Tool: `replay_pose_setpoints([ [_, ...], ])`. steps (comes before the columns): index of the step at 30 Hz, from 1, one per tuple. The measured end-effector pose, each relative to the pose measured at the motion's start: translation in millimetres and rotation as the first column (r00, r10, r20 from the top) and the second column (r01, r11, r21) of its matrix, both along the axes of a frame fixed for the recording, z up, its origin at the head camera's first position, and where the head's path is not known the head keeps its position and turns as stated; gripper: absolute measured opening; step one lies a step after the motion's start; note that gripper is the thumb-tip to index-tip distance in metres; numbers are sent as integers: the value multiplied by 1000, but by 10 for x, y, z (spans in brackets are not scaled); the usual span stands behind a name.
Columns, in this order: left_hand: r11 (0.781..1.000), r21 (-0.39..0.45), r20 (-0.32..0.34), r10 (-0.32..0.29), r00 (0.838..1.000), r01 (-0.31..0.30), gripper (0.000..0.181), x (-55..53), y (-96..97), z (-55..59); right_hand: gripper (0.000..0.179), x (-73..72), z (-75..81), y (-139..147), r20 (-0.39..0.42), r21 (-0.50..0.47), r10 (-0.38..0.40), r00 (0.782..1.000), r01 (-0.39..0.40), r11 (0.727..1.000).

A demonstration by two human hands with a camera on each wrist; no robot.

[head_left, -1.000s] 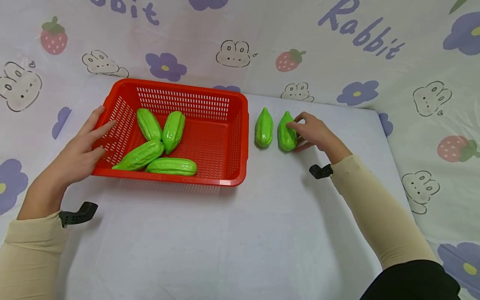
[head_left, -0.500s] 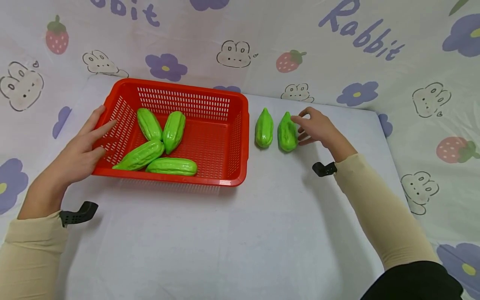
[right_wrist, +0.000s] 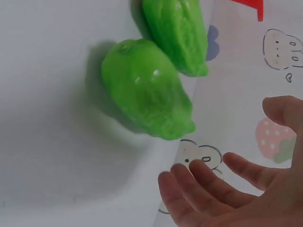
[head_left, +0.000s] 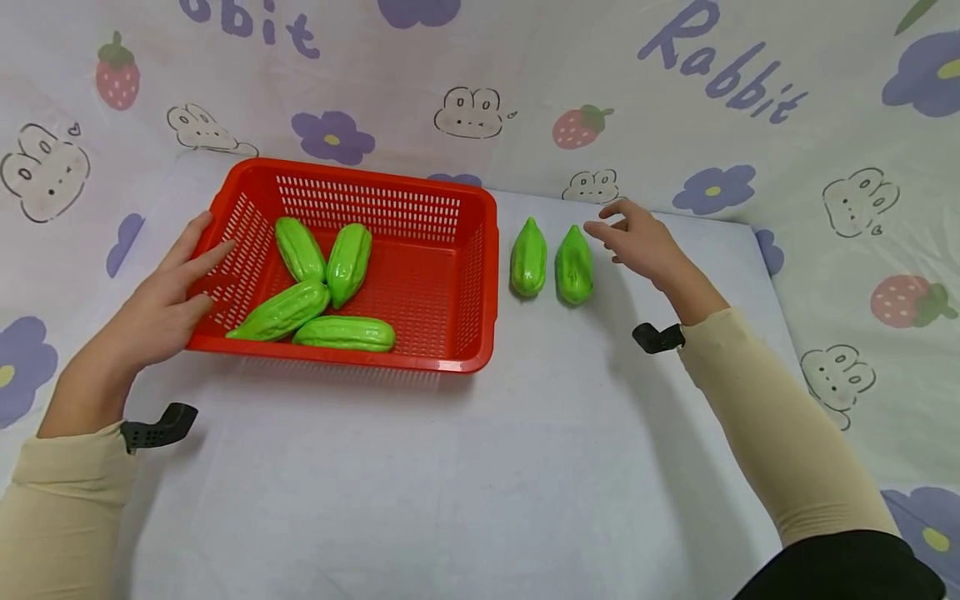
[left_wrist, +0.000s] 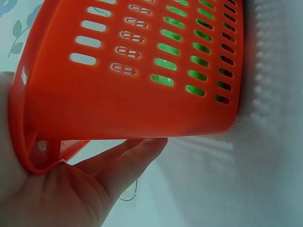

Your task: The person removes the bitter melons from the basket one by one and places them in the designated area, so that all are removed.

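Note:
In the head view my left hand (head_left: 153, 317) grips the left end of a red plastic basket (head_left: 480, 354), with fingers over the rim. The left wrist view shows part of that hand (left_wrist: 128, 165) against the outside of the basket wall (left_wrist: 118, 109). Several glossy green bitter melons (head_left: 343, 333) lie in the basket's left half. Two more stand side by side on the white table: a left bitter melon (head_left: 529, 257) and a right bitter melon (head_left: 575, 265). My right hand (head_left: 637, 242) hovers just beyond the right one, fingers spread and holding nothing; the right wrist view shows a gap between them.
A white cloth covers the table (head_left: 450, 475). Behind it hangs a curtain (head_left: 517, 50) printed with rabbits, strawberries and flowers. A black wrist mount (head_left: 658, 337) juts from my right sleeve and another mount (head_left: 159, 427) from my left.
My right hand has let go of the right bitter melon and drawn away, up and to the right. That melon stays where it stood. The left hand and basket hold still.

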State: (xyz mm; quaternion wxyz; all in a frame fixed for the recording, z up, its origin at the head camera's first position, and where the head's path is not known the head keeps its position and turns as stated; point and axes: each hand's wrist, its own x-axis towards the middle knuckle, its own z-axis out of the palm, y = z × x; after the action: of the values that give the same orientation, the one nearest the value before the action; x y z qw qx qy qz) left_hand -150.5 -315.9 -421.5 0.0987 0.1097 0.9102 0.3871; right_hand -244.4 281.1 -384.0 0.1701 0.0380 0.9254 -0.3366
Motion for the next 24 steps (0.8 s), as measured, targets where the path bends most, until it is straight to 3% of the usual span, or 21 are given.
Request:
replay_pose_setpoints([
  [6,1000,-11,1,-2,1000,2,74,11,2,11,75,28,119,-69,-78,7,22,997,-22,1000],
  [12,1000,3,-3,-5,1000,5,73,11,11,17,66,67,280,-186,-159,-36,85,984,-91,995],
  [24,1000,1,-8,-3,1000,3,73,13,16,10,62,80,437,-356,-214,-25,178,961,-188,982],
])
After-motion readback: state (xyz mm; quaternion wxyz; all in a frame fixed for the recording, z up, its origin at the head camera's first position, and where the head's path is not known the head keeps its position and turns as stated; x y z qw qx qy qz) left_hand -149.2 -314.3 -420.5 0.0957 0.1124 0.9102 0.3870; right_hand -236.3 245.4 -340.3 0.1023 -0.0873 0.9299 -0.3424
